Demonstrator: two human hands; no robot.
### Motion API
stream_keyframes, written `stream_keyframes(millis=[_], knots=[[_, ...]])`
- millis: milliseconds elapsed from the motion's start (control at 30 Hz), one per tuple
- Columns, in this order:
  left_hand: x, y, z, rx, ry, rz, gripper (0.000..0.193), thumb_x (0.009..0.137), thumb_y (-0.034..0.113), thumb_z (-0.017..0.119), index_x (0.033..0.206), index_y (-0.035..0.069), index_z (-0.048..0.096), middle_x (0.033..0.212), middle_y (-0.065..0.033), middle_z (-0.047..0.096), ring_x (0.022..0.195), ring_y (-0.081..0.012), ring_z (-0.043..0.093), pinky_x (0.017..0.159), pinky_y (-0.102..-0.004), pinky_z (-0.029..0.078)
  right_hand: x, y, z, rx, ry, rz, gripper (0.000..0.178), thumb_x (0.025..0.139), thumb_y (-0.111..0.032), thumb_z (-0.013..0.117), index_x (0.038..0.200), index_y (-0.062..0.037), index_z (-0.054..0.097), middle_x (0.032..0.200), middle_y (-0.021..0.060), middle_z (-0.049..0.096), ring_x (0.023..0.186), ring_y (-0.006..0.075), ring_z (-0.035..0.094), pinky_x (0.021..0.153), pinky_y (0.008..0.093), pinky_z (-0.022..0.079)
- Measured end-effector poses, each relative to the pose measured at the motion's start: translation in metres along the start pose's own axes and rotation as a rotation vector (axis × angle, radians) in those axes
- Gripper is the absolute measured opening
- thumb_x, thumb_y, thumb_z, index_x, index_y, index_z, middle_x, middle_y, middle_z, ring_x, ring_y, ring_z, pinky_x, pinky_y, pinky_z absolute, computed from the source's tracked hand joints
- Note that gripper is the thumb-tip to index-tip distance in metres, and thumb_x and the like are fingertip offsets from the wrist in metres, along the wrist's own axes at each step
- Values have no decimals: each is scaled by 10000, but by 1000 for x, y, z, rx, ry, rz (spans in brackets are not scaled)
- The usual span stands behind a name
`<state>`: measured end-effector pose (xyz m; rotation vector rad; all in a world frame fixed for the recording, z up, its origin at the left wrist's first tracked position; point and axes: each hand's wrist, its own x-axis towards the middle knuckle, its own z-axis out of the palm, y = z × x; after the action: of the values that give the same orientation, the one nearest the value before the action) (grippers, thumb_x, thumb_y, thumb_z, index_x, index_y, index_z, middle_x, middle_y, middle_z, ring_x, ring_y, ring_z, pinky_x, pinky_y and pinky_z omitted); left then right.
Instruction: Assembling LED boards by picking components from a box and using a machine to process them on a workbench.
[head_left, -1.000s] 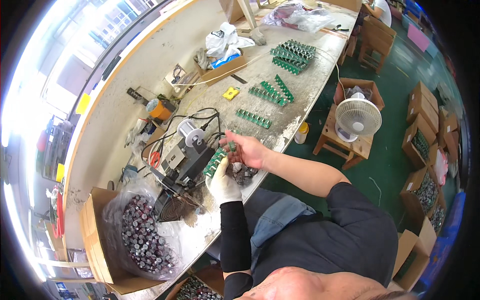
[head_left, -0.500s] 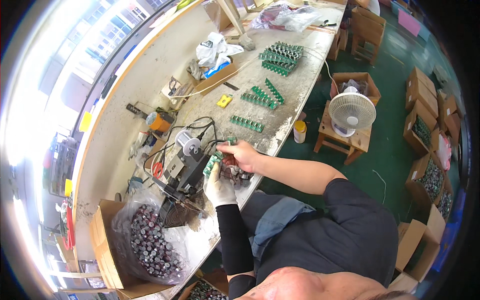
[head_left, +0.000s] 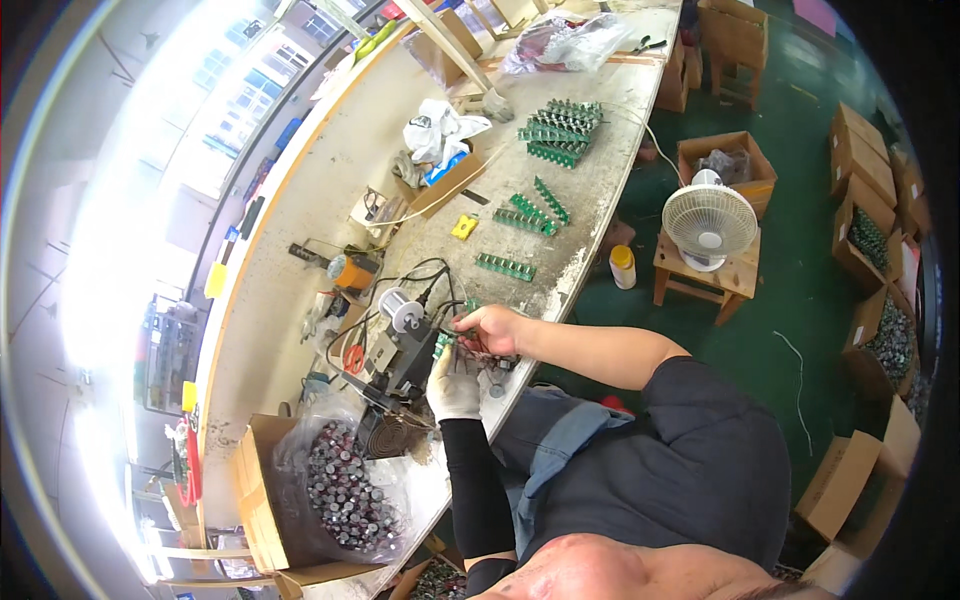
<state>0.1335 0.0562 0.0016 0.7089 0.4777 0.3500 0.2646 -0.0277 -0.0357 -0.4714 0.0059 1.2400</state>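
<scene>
My left hand (head_left: 455, 390), in a white glove below a black sleeve, is closed on a green circuit board strip (head_left: 442, 345). My bare right hand (head_left: 493, 328) pinches at the same place, its fingers bent over the board. A bit of green shows past the right fingertips; it looks like the strip's other end, though the fingers hide the middle. Just left of the hands stands a dark bench device with a white wire spool (head_left: 401, 311) on it. Small dark parts lie beneath the right hand, partly hidden.
Several green board strips (head_left: 505, 266) lie farther up the worktable, with a stack (head_left: 562, 132) beyond. A plastic-lined carton (head_left: 262, 495) of small round metal parts stands at the near left. A yellow block (head_left: 464, 227) lies on the table. Right of it, a fan (head_left: 709, 220) sits on a wooden stool.
The view has shifted, so the bench appears farther right and lower. Both hands remain together at the strip, with the fingers only slightly moved.
</scene>
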Motion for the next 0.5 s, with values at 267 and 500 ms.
stream_keyframes(millis=[267,500], knots=[[-14,2,33,457,107,220,251,832,59,677,1079,27,648,934,-46,674,786,-157,642,710,-275,523,-20,0,17,-223,5,-237,308,799,-30,717,1060,-79,560,839,38,644,687,140,628,588,270,510],[-6,-8,28,376,14,150,270,848,47,628,1115,20,603,985,-36,639,844,-131,602,740,-253,473,-9,6,-2,-164,34,-179,195,837,-54,669,1020,-34,607,888,73,654,765,163,631,693,286,524]])
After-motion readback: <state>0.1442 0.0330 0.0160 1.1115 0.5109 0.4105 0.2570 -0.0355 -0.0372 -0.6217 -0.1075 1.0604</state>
